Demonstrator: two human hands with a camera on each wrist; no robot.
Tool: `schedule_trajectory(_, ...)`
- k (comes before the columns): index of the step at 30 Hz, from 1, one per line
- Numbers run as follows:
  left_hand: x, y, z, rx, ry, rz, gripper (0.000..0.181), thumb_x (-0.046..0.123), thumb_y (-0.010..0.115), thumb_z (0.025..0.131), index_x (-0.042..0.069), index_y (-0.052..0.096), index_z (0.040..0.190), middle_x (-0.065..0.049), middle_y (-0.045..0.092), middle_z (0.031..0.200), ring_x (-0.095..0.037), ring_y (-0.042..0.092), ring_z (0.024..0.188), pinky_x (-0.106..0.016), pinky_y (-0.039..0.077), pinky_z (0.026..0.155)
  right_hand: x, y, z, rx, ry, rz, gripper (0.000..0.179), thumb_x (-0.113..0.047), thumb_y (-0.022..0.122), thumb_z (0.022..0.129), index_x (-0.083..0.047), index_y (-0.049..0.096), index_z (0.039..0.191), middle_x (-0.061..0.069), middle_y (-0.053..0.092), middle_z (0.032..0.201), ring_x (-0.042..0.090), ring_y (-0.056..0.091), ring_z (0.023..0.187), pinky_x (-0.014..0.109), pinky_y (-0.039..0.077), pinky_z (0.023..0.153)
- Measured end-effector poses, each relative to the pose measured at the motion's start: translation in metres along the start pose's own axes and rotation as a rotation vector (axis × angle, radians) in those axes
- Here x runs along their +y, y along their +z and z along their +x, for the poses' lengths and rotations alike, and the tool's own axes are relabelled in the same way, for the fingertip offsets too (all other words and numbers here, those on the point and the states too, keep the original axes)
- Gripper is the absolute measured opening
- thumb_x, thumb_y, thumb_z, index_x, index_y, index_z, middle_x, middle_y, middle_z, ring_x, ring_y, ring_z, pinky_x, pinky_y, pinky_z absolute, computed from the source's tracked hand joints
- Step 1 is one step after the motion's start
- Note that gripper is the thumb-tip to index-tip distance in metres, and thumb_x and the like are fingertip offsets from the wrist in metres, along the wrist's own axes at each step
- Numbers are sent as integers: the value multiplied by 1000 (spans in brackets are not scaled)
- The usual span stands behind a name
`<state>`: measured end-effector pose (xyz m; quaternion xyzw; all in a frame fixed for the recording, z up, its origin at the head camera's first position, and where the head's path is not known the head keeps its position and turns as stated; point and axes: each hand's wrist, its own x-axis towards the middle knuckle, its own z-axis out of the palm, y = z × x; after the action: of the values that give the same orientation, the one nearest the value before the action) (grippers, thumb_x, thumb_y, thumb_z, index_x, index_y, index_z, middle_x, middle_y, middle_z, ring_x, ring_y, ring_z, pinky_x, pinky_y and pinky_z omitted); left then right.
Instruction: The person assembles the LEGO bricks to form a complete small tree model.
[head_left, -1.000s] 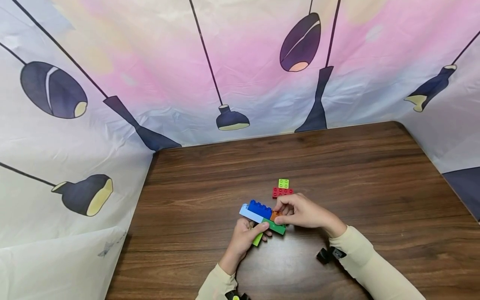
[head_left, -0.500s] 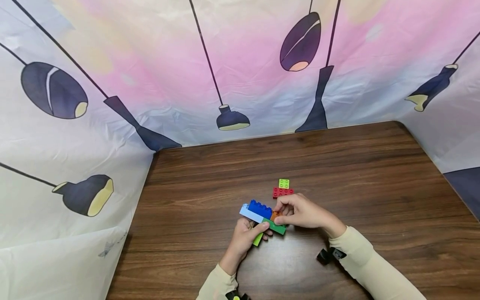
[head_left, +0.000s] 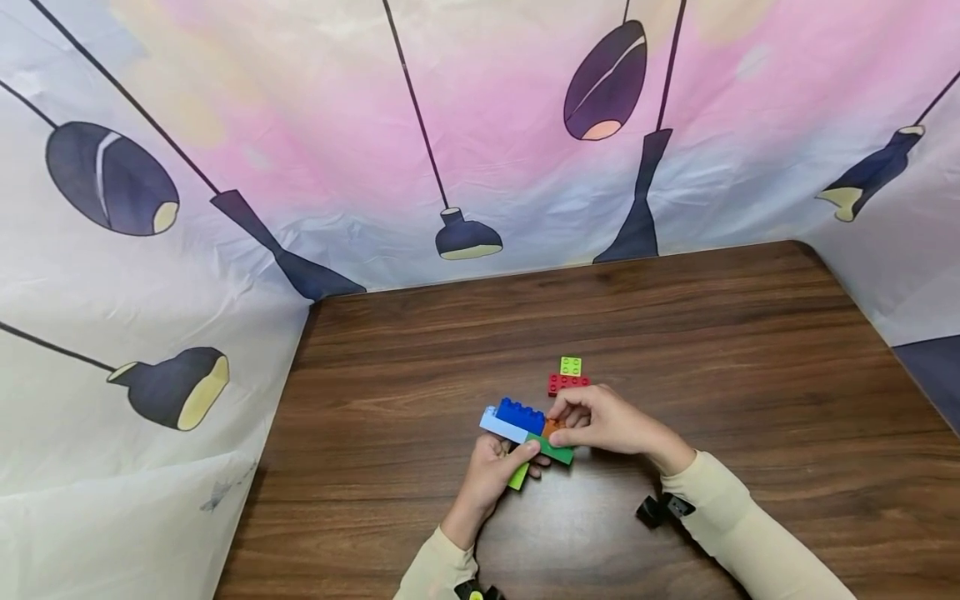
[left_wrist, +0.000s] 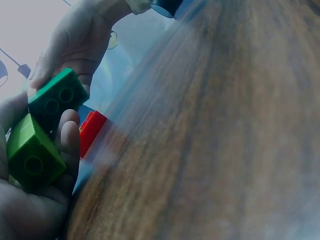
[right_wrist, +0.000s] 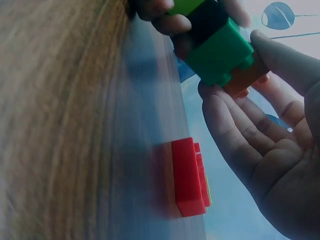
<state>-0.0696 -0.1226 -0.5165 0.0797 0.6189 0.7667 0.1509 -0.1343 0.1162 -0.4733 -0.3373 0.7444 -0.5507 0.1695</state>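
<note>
In the head view my left hand [head_left: 486, 483] grips a joined build of toy building bricks from below, its thumb on the green brick [head_left: 557, 452]. Beside the green one in the lower row is a light blue brick [head_left: 502, 427], with a dark blue brick [head_left: 521, 415] on top. A lime green brick [left_wrist: 36, 155] juts from the underside, between the left fingers. My right hand [head_left: 613, 423] pinches an orange brick [right_wrist: 246, 80] between thumb and fingers. That brick sits on the green brick's studs at the build's right end, partly covered by the fingers.
Just behind the right hand, a red brick [head_left: 567, 385] lies on the brown wooden table [head_left: 420, 358]. A small lime brick [head_left: 571, 366] is right behind the red one. A cloth backdrop [head_left: 337, 125] printed with lamps rises at the table's far and left edges.
The head view shifts very slightly. Both hands keep the same hold on the bricks, with no other visible difference.
</note>
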Motion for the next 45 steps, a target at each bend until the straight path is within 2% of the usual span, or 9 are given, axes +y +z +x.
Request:
schedule_trajectory(5, 2, 1, 0, -31, 2, -36, 41, 19, 59, 109, -19, 58, 124, -49, 65, 98, -12, 73, 69, -25, 60, 63, -3, -6, -2, -14, 23, 0, 21, -15, 84, 92, -7, 72, 108, 3, 74, 101, 15, 71, 88, 32, 62, 79)
schedule_trajectory(11, 1, 1, 1, 26, 63, -105, 24, 11, 62, 105, -4, 58, 124, -7, 76, 94, -16, 75, 75, -28, 62, 67, -7, -13, 0, -44, -20, -40, 24, -18, 80, 96, -7, 72, 115, 1, 75, 106, 13, 72, 94, 32, 62, 82)
schedule_trajectory(14, 1, 1, 1, 59, 85, -111, 22, 9, 61, 105, -6, 59, 121, -2, 76, 91, -16, 74, 72, -28, 62, 67, -7, -19, 3, 47, -60, -154, 21, -16, 76, 100, -5, 73, 118, -2, 75, 106, 11, 69, 91, 31, 60, 79)
schedule_trajectory(19, 3, -1, 1, 73, 101, -104, 26, 11, 60, 106, -11, 60, 119, -3, 77, 89, -15, 74, 71, -26, 61, 64, -11, -26, 14, 188, -68, -416, 22, -13, 75, 100, -2, 74, 120, 7, 73, 112, 20, 67, 94, 41, 60, 80)
schedule_trajectory(23, 3, -2, 0, 82, 108, -97, 27, 13, 60, 106, -11, 60, 118, -3, 76, 88, -15, 74, 70, -26, 61, 63, -13, -23, 23, 182, 0, -583, 28, -13, 78, 97, -2, 75, 122, 11, 70, 115, 26, 68, 98, 45, 60, 85)
schedule_trajectory(29, -1, -2, -3, 58, 70, -86, 29, 13, 60, 107, -13, 59, 121, -8, 77, 87, -15, 74, 72, -27, 62, 65, -10, -10, 23, 148, 111, -758, 24, -18, 84, 92, -5, 78, 112, 4, 65, 97, 15, 60, 78, 35, 58, 70)
schedule_trajectory(37, -3, 0, -1, 36, 52, -45, 30, 13, 60, 106, -13, 60, 121, -45, 66, 89, -14, 73, 70, -26, 62, 63, -6, -7, 18, 64, 125, -818, 23, -15, 88, 88, -5, 79, 107, 3, 64, 92, 18, 61, 82, 37, 58, 72)
schedule_trajectory(40, -2, 0, 0, 27, 47, -39, 30, 13, 61, 106, -12, 60, 122, -50, 63, 91, -14, 73, 71, -27, 62, 64, -4, -7, 17, 62, 115, -824, 24, -12, 89, 87, -4, 78, 107, 3, 63, 94, 19, 60, 87, 38, 58, 76)
schedule_trajectory(45, -1, 0, 0, 24, 34, -28, 28, 14, 62, 106, -10, 63, 120, -43, 68, 89, -13, 73, 69, -27, 62, 64, -1, -4, 13, 41, 111, -825, 30, -8, 90, 84, -5, 74, 109, 4, 64, 100, 22, 60, 93, 39, 57, 78)
